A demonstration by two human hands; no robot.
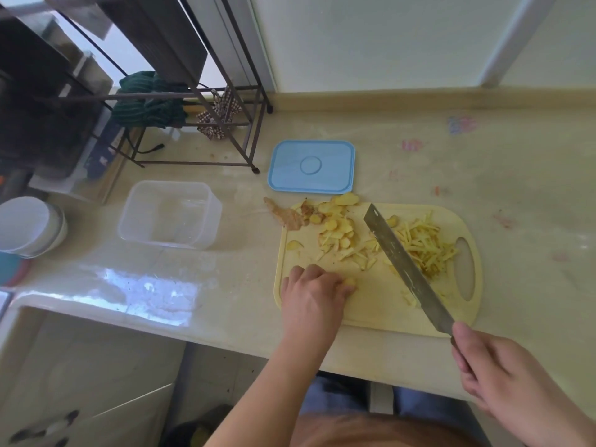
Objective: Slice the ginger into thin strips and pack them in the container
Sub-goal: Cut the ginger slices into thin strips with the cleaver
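While the knife is lifted: the cutting pauses, and the left hand seems to be setting up the next few slices.
Left hand (314,285): lower centre of the frame, knuckles up, fingers curled down onto a small stack of ginger (351,281) at the near left of the cutting board (380,308); the fingertips pinch or press the pieces, probably to keep them stacked for cutting.
Right hand (496,369): lower right, wrapped closed around the handle of the knife (406,269), thumb along the top near the blade's heel.
Knife blade: slants from lower right up toward the board's centre, apparently raised off it, lying between the two heaps of ginger.
Ginger slices (335,221): round coins scattered over the board's upper left, some spilling past its edge beside a strip of peel (287,216); these seem still to be cut.
Ginger strips (422,246): a loose pile right of the blade, near the board's handle hole, likely pushed aside to clear working room.
Container (171,214): clear, with nothing visible inside, on the counter left of the board and well apart from it.
Lid (311,166): blue, flat on the counter just above the board, leaving the container open for packing.
Progress: partway through slicing; packing not yet begun.
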